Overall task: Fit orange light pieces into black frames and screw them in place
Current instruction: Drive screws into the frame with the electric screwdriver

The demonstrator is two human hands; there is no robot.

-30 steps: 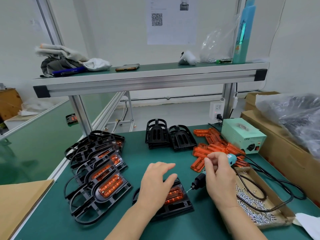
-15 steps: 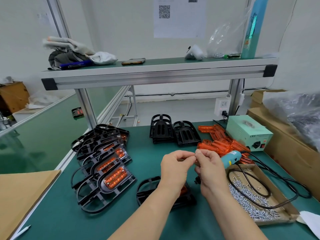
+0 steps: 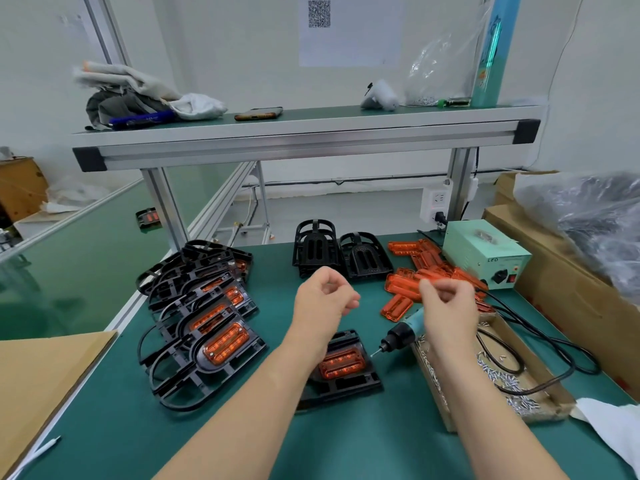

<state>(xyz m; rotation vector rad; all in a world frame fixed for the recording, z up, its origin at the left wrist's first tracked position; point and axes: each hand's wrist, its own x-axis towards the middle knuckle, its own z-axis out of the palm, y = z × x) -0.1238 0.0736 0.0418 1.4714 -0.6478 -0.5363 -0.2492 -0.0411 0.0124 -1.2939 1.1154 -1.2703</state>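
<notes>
Though partly done, judging by fitted frames (image 3: 207, 327) left; loose lights (image 3: 403, 285) unfitted far right; left hand (image 3: 322, 299) curled, cannot tell on what; right hand (image 3: 450, 306) gripping driver (image 3: 401, 336).

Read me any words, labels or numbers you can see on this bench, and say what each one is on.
"LED": on the front of the pale green control box.
QR code, no legible words: paper sheet on the wall.
Print on the tall turquoise package: too blurred.
</notes>
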